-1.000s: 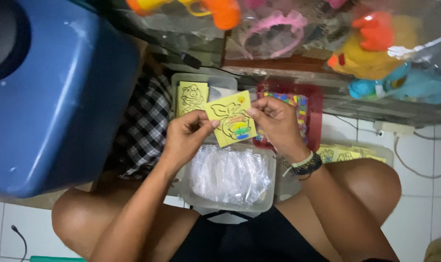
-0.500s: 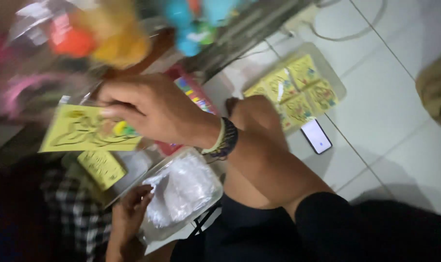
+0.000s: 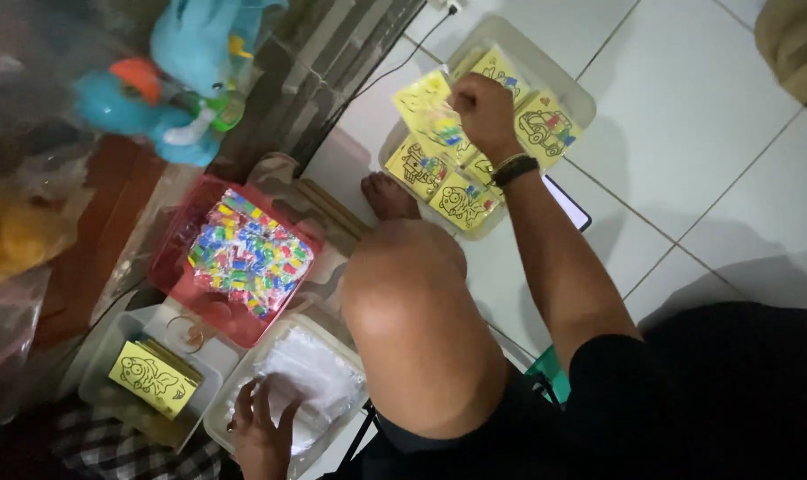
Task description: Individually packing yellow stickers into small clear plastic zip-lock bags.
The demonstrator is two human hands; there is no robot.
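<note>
Seen from the head camera, looking down past a bent knee point(image 3: 421, 329) onto white floor tiles point(image 3: 688, 116). Right hand point(image 3: 482, 114) stretched out to a clear shallow tray point(image 3: 574, 96) on the floor, fingers curled together over a layer of yellow picture cards point(image 3: 546, 124) with coloured cartoon drawings; fingertips hidden beneath the knuckles, so cannot tell whether a card is pinched or merely touched. Dark wristband point(image 3: 514, 169) on that wrist, and a phone point(image 3: 567, 203) lying just beside the tray, partly under the forearm. Left hand point(image 3: 263, 425) low in the view, fingers spread apart and resting flat on a stack of clear plastic bags point(image 3: 319, 378) inside a clear container point(image 3: 221, 444), gripping nothing. Just beside it, another clear tray point(image 3: 97, 378) holding a yellow card with a fish drawing point(image 3: 153, 380). Above these, a red tray point(image 3: 168, 267) filled with small multicoloured packets point(image 3: 248, 253). Toys wrapped in plastic, a blue one point(image 3: 186, 80) and a yellow one point(image 3: 17, 236), along the upper left.
</note>
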